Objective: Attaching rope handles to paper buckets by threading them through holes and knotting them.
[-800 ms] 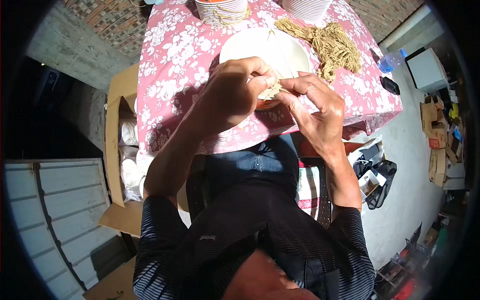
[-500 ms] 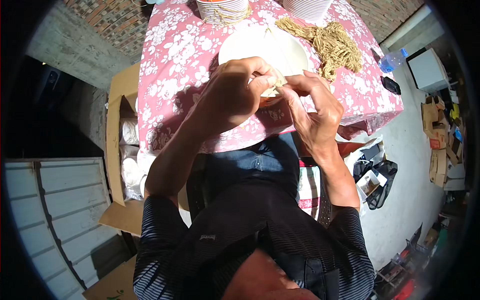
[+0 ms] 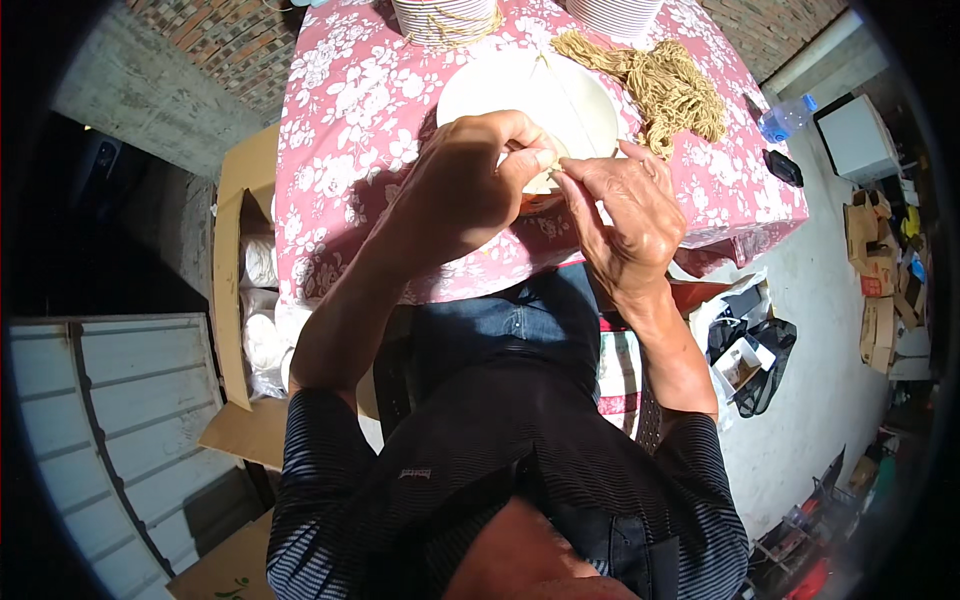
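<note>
My two hands met above the near part of a white bowl (image 3: 470,95), and the small pale piece (image 3: 545,183) was between them, at the tips of my fingers. The left hand (image 3: 475,172) was bent and closed, with its thumb and first finger pinching this piece from the left side. The right hand (image 3: 632,212) came from the other side, and its thumb and first finger were pressed together at the piece, while its other fingers were curved more loosely. The exact shape of the piece I cannot tell, because my fingers covered a part of it.

The bowl stood on the desk (image 3: 400,150), which was covered with a pink cloth with white flowers. Just beside the bowl, to its right, lay a loose bundle of yellow-brown cord (image 3: 682,95). Behind the bowl stood two ribbed white containers, the left one (image 3: 445,28) with some cord around it, the right one (image 3: 615,18) near the far edge. A clear bottle (image 3: 787,118) and a black object (image 3: 783,168) were at the right side.

On my left was an open cardboard box (image 3: 230,310) with white bundles (image 3: 262,340) inside. Beyond it I saw a brick wall (image 3: 230,50), and on my right a grey floor (image 3: 800,350) with more cartons (image 3: 875,300)
</note>
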The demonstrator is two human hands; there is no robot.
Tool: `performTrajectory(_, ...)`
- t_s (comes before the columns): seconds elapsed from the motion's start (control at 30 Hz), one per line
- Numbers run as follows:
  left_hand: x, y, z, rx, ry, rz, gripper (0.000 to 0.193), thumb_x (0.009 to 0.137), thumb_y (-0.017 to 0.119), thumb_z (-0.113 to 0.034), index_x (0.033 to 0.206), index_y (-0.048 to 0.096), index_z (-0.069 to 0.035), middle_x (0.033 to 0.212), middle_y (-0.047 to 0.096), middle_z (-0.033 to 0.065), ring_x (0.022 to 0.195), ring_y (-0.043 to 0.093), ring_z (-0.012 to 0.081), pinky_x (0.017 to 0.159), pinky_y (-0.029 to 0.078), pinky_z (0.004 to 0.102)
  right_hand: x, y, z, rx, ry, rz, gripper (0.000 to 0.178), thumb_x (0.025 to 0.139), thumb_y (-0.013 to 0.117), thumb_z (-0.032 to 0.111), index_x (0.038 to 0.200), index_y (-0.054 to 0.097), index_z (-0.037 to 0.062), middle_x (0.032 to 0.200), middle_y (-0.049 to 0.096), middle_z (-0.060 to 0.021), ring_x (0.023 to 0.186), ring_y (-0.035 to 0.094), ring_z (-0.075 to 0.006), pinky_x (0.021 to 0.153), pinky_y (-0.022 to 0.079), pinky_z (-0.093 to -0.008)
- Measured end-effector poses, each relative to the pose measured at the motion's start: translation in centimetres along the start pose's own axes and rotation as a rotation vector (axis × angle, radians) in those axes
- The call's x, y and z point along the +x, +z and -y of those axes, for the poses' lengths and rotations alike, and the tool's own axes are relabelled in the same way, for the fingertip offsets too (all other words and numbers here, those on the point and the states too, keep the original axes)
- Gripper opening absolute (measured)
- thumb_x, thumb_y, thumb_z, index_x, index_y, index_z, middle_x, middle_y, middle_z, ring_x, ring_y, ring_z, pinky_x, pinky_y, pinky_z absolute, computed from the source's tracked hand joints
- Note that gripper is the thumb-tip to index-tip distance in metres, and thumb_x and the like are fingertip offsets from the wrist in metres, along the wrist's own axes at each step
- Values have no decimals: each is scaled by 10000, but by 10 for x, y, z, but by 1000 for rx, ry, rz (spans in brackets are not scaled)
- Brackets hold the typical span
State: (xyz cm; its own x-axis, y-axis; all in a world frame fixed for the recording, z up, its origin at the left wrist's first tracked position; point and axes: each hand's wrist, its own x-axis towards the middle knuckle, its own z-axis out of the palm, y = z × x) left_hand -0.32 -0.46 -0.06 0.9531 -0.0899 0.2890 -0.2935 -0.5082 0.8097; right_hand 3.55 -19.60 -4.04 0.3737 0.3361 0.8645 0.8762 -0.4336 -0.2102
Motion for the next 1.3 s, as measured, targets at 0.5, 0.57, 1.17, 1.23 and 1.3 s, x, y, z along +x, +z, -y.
performTrajectory(0.5,1,4,0,41,-7,7,184,977,649,-134,984,720,35,863,741,210,813,747,328,772,567,392,-9,4,-6,-32,-75,-56,260,790,865,36,1026,757,56,825,722,-30,758,698,-191,921,543,-409)
performTrajectory(0.57,0,5,2,7,28,-25,183,975,653,-135,987,719,36,860,739,209,815,748,328,770,566,390,-8,6,-5,-30,-73,-64,250,794,858,25,1016,747,56,821,717,-32,750,693,-195,916,545,-407)
performTrajectory(1.17,-18,-10,-6,-30,41,78,141,974,563,3,1074,660,26,975,726,177,874,730,253,808,563,354,1,-10,-22,494,522,-42,49,1019,614,-18,976,626,-39,813,639,-72,684,614,-116,615,491,-261)
performTrajectory(1.23,-16,-11,-3,13,85,58,136,971,571,3,1069,661,28,963,722,173,860,727,249,794,564,359,6,-14,-23,478,467,-7,38,1017,622,-19,993,642,-41,832,649,-77,687,619,-122,620,496,-267)
performTrajectory(1.3,-16,-11,-3,53,128,39,130,967,578,3,1064,661,31,951,719,169,845,723,244,780,565,364,16,-23,-17,488,440,97,62,996,660,-15,1046,685,-43,886,677,-97,725,647,-170,660,519,-301)
